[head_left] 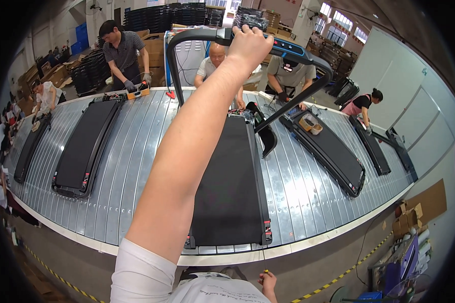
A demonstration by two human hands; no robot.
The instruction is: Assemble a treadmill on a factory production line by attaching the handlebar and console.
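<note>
In the upper middle of the frame, the person's left hand [248, 44] is reaching far forward, and its fingers are closing around the top bar of a black treadmill handle frame [197, 34]. The frame is standing up from the front end of a black treadmill [231, 182], which is lying flat in the centre of the picture on a long conveyor of silver slats [136, 166]. One dark strut is running slanted from the right side of the bar down to the treadmill deck.

At the bottom edge, a little right of centre, the right hand [268, 283] is showing only partly. Its fingers are pinched narrow on something small and yellowish, and I cannot tell what it is.

Other flat treadmills are lying on the conveyor at the left and at the right. In the upper part of the frame several workers [122, 50] are standing or bending at the far side of the conveyor. Cardboard boxes [408, 218] are resting at the lower right.
</note>
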